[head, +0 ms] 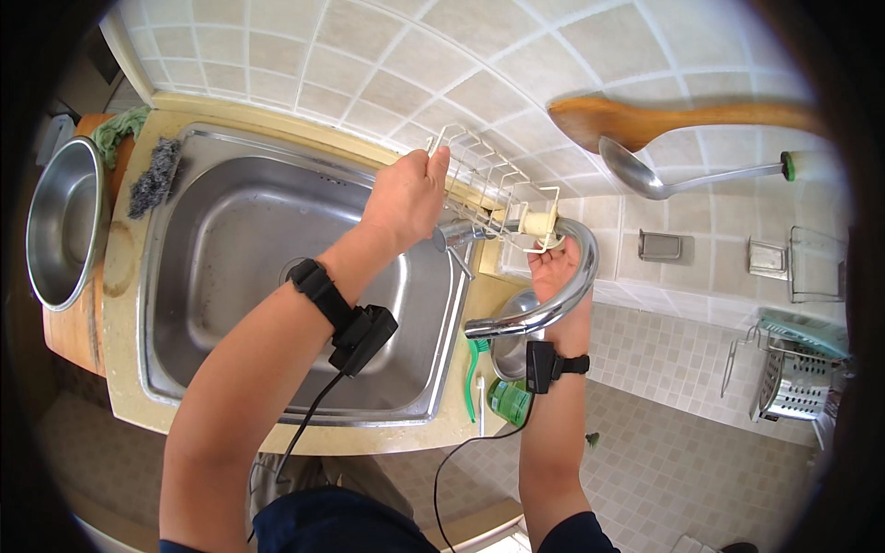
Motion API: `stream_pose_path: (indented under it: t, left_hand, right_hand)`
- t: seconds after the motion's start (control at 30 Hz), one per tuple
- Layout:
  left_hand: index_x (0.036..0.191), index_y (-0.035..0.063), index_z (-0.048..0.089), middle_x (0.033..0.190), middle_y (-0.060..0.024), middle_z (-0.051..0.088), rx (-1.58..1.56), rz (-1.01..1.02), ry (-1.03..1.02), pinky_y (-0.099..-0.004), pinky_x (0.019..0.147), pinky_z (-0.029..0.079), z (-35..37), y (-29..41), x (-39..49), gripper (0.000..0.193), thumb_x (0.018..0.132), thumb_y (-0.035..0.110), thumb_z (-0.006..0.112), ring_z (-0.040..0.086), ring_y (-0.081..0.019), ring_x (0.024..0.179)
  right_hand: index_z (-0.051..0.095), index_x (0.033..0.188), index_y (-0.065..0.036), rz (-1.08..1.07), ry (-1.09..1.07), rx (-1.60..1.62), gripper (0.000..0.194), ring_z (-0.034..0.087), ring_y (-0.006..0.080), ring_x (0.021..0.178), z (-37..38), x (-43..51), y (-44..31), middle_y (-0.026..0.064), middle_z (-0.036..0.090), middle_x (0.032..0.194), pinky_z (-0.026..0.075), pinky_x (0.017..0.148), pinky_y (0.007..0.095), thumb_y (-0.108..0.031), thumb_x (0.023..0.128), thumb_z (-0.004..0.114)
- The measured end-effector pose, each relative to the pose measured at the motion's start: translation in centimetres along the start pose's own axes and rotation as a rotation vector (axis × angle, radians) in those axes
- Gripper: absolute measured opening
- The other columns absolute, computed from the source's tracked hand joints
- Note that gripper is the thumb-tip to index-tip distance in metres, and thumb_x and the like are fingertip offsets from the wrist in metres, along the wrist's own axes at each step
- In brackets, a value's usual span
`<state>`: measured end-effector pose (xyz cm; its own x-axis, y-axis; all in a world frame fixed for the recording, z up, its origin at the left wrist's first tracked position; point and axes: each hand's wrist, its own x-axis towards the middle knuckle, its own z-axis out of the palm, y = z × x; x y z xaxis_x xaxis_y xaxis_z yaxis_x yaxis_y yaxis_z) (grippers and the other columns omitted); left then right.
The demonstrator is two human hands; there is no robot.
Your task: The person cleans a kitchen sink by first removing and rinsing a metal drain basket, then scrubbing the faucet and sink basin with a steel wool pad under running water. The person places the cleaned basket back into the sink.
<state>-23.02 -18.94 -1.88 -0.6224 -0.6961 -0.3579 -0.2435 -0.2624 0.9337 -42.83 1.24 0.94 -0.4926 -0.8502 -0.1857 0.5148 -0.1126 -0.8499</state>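
Observation:
My left hand (408,193) grips the left end of a white wire rack (484,169), holding it above the sink's back edge by the tiled wall. A cream plastic clamp (536,223) at the rack's right end sits around the chrome faucet (584,276), near where its curved spout begins. From below, my right hand (551,269) reaches behind the spout, its fingers curled against the underside of the clamp. The spout hides part of this hand. The faucet's body and lever (453,242) show just under my left hand. Nothing is visible inside the rack.
Below lies a stainless steel sink (228,276). At left are a steel bowl (66,228), a grey scrubber (155,176) and a green cloth (117,135). Right of the sink stand a green brush (471,380) and a green bottle (508,401). A wooden spatula (608,121) and a ladle (636,173) hang on the wall.

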Motion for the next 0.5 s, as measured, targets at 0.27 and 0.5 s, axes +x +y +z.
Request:
stream_pose_path:
  t: [0.27,0.5]
  left_hand:
    - [0.083,-0.0026,0.052,0.067,-0.0126,0.056,-0.04,0.013,0.018,-0.0379,0.05,0.055,0.2,-0.5,0.1,0.062,0.113,0.051,0.042,0.061,-0.0228,0.051]
    - [0.082,-0.0024,0.051,0.066,-0.0124,0.055,0.006,0.059,0.029,-0.0381,0.05,0.054,0.3,-1.0,0.4,0.062,0.113,0.051,0.043,0.062,-0.0224,0.052]
  right_hand:
    - [0.057,0.144,-0.008,0.069,0.269,-0.086,0.041,0.06,0.0244,0.122,-1.8,0.6,0.7,0.0097,0.063,0.136,0.047,0.109,0.0402,-0.028,0.109,0.053]
    - [0.054,0.149,-0.008,0.001,0.055,0.08,0.046,0.06,0.028,0.127,-5.1,0.0,0.9,0.0107,0.061,0.142,0.047,0.113,0.0435,-0.028,0.108,0.052]
